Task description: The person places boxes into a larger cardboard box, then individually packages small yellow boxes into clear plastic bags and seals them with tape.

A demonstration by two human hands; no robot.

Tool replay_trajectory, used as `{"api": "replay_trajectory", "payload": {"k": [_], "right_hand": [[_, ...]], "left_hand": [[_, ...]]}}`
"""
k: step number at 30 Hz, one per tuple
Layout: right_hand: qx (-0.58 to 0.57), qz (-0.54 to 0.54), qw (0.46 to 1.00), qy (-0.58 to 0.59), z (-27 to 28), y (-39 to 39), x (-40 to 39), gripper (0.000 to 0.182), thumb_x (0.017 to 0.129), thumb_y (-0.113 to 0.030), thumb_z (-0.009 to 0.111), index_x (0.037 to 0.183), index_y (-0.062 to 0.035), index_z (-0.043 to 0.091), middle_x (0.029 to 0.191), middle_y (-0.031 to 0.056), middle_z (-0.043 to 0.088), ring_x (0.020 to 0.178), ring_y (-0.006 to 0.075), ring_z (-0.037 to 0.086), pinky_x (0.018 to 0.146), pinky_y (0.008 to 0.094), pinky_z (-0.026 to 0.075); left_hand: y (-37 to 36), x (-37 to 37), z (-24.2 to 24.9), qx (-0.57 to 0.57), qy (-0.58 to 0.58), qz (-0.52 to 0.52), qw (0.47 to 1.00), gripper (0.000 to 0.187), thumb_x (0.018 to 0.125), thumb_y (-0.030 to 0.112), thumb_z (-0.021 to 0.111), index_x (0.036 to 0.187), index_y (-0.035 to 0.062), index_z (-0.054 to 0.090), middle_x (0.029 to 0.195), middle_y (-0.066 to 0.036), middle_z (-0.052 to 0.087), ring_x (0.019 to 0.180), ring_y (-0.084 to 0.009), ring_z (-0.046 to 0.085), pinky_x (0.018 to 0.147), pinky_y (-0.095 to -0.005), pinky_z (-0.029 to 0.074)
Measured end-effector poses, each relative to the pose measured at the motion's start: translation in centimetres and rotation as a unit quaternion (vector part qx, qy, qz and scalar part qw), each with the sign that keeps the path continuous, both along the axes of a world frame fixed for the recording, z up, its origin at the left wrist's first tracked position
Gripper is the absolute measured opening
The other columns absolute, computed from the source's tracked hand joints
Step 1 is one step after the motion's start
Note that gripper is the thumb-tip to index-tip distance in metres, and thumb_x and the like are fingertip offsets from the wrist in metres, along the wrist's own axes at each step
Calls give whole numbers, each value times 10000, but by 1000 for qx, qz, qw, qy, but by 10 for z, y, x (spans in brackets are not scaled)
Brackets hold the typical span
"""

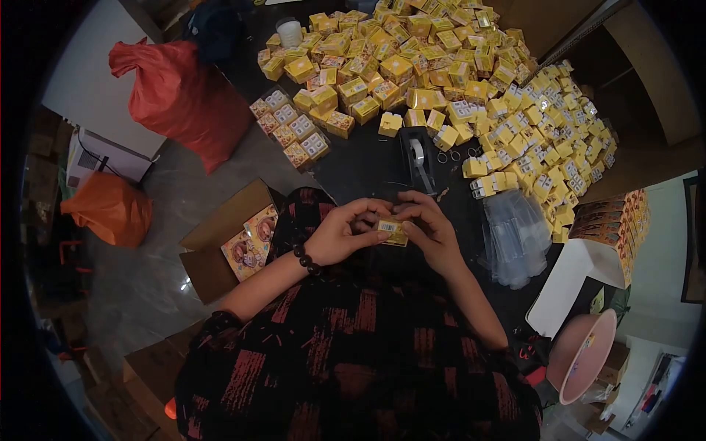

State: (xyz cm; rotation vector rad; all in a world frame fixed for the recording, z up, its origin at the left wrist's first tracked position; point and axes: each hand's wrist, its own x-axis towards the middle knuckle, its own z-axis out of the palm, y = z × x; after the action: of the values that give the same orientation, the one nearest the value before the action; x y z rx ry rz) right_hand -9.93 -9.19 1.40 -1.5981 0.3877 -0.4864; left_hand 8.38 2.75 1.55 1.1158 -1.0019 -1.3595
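Observation:
Between my two hands is a small yellow box (393,231) with a barcode on its upper face. My left hand (351,229), with a dark bead bracelet at the wrist, pinches the box from the left. From the right, the fingers of my right hand (429,229) close on the same box. Beyond them a black tape dispenser (418,158) stands on the dark table. A large heap of yellow boxes (397,67) covers the far side, and smaller yellow and white pieces (544,140) are piled at the right.
Clear plastic bags (515,239) lie right of my hands. Packed boxes (289,126) stand in rows at the left edge. An open carton (220,235), a red bag (180,95) and an orange bag (110,209) are farther left. A pink basin (581,356) is at lower right.

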Motion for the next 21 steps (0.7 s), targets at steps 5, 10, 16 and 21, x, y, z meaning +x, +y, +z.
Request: {"api": "replay_trajectory", "payload": {"k": [5, 10, 16, 21], "right_hand": [[116, -62, 987, -95, 0, 5, 5, 130, 902, 3, 549, 1029, -20, 557, 1169, 127, 580, 1156, 232, 547, 983, 343, 425], [134, -57, 989, 27, 15, -1, 6, 157, 842, 51, 628, 989, 6, 597, 1046, 98, 613, 1005, 159, 600, 892, 268, 464], [74, -101, 991, 39, 20, -2, 10, 132, 829, 20, 664, 959, 7, 678, 908, 38, 590, 820, 93, 569, 733, 212, 455], [-11, -124, 989, 78, 25, 5, 14, 92, 841, 7, 659, 933, 13, 666, 888, 35, 591, 813, 83, 584, 710, 200, 462]], "left_hand": [[-4, -6, -2, -65, -10, 87, 994, 375, 865, 15, 643, 1145, 44, 396, 1240, -105, 500, 1016, -124, 571, 789, -223, 471], [-8, -8, 3, -65, -37, 65, 995, 395, 861, 16, 646, 1118, 58, 349, 1229, -128, 517, 1019, -148, 581, 783, -250, 477], [-9, -5, 4, -101, -119, 58, 986, 432, 859, 31, 652, 1160, 44, 343, 1224, -146, 543, 1024, -185, 601, 802, -296, 507], [-7, -2, 8, -102, -152, 53, 982, 476, 853, 44, 660, 1213, 42, 349, 1222, -135, 552, 1020, -205, 619, 797, -315, 522]]}}
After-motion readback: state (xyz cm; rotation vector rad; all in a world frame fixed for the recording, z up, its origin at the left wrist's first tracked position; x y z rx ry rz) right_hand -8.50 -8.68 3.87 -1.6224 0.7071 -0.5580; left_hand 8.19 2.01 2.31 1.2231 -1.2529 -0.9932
